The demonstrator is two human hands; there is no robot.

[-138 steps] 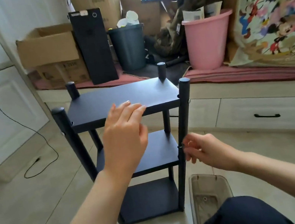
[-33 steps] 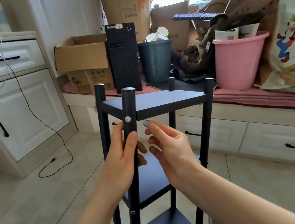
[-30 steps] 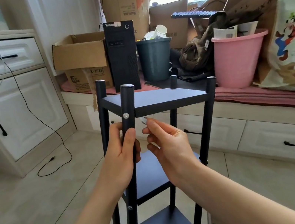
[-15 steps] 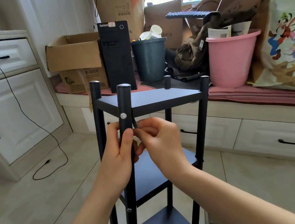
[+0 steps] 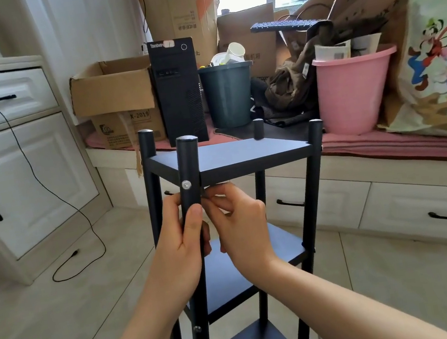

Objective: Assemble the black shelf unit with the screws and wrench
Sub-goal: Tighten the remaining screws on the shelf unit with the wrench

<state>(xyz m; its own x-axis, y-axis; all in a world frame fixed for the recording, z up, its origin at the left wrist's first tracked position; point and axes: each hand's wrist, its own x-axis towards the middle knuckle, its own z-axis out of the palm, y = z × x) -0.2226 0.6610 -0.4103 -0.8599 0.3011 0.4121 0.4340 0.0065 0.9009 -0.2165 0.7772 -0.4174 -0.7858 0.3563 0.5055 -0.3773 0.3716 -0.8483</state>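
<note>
Hands now together at near post [image 5: 187, 175]: left hand [image 5: 180, 244] grasps it, right hand [image 5: 236, 220] has closed in, pinching a small wrench [image 5: 211, 193] under top-shelf screw [image 5: 186, 185]; tightening likely next.

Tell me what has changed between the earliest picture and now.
The left hand left the top shelf and now grips the near post below its screw. The right hand came up from the other front post and pinches something small beside the near one, under the top shelf. The shelf unit stays upright.
</note>
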